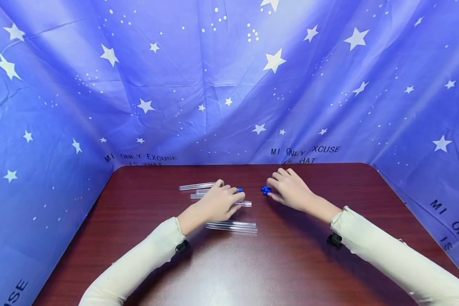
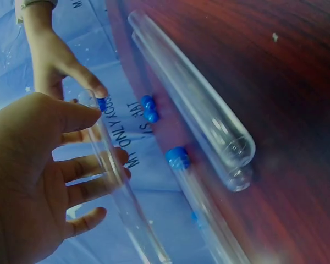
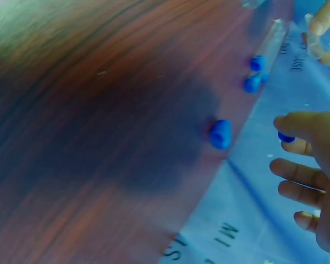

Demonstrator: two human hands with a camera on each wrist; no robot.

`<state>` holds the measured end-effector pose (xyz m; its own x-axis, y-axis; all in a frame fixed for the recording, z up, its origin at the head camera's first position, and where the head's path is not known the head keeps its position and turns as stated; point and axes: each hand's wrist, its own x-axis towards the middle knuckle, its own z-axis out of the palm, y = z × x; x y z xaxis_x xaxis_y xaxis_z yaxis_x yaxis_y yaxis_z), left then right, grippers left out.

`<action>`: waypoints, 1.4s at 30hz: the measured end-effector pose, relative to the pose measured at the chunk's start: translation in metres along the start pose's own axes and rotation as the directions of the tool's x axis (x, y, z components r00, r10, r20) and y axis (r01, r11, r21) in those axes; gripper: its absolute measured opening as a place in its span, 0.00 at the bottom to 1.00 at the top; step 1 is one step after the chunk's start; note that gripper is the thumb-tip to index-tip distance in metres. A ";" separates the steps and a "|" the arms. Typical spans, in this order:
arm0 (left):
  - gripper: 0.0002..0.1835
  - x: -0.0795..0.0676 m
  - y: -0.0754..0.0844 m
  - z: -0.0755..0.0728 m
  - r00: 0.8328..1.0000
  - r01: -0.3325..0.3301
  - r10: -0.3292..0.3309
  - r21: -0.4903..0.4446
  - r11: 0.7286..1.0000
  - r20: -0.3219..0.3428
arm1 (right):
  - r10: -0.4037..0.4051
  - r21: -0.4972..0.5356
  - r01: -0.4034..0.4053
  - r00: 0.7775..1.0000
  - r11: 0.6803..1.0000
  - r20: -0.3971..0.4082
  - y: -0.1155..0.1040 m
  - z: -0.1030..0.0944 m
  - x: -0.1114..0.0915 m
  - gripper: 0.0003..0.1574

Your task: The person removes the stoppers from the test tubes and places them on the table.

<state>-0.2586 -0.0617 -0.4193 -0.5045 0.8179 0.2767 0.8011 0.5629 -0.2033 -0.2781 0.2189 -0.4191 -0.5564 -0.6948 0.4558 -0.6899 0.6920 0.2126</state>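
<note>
My left hand (image 1: 219, 202) pinches a clear test tube (image 2: 126, 203) between thumb and index finger, its open end pointing right. The other left fingers are spread beneath the tube. To the right, my right hand (image 1: 290, 191) pinches a small blue cap (image 3: 286, 137) between thumb and index finger, apart from the tube. More blue caps (image 1: 265, 190) lie on the table by the right fingertips. A test tube with a blue cap on its end (image 2: 179, 158) lies beyond the left hand, partly hidden by it in the head view.
Two uncapped test tubes (image 1: 231, 227) lie side by side nearer the front of the brown table (image 1: 168, 272). Another tube (image 1: 196, 186) lies behind the left hand. Blue star-printed cloth (image 1: 229, 85) hangs along the table's back and sides.
</note>
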 end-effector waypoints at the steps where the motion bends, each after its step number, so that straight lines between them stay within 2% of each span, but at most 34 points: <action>1: 0.09 0.000 0.001 0.001 1.000 0.002 -0.002 -0.008 1.000 0.017 | -0.009 -0.004 0.009 1.000 1.000 0.010 0.001 0.003 -0.002 0.20; 7: 0.08 0.001 0.005 0.006 0.989 0.022 -0.018 -0.029 0.999 0.147 | -0.034 -0.020 0.035 0.997 0.999 0.070 0.005 0.015 -0.009 0.20; 12: 0.08 -0.001 0.009 0.010 0.970 0.035 -0.020 -0.059 0.998 0.241 | -0.057 -0.023 0.059 0.996 0.998 0.073 0.005 0.023 -0.014 0.19; 15: 0.07 0.000 0.010 0.012 0.962 0.043 -0.018 -0.084 0.996 0.273 | -0.071 -0.024 0.072 0.995 0.997 0.070 0.004 0.026 -0.016 0.18; 21: 0.06 0.002 0.011 0.017 0.956 0.059 -0.029 -0.096 0.994 0.293 | -0.071 -0.029 0.074 0.993 0.997 0.098 0.003 0.030 -0.015 0.18; 27: 0.08 0.002 0.012 0.023 0.950 0.036 -0.017 -0.056 0.998 0.312 | -0.081 -0.061 0.088 0.989 0.994 0.122 0.003 0.037 -0.017 0.17; 31: 0.09 0.002 0.013 0.026 0.953 0.017 -0.007 -0.030 0.999 0.304 | -0.091 -0.074 0.100 0.990 0.992 0.112 0.002 0.040 -0.019 0.16; 37: 0.07 0.003 0.012 0.031 0.966 0.007 -0.003 -0.015 1.000 0.260 | -0.088 -0.078 0.096 0.991 0.992 0.099 0.004 0.043 -0.018 0.17; 42: 0.07 0.004 0.011 0.033 0.961 0.013 -0.004 -0.033 0.999 0.278 | -0.086 -0.082 0.094 0.991 0.992 0.097 0.003 0.041 -0.015 0.18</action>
<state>-0.2624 -0.0482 -0.4519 -0.5768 0.8168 0.0059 0.8046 0.5694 -0.1684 -0.2910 0.2237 -0.4609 -0.5373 -0.7676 0.3494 -0.6991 0.6371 0.3246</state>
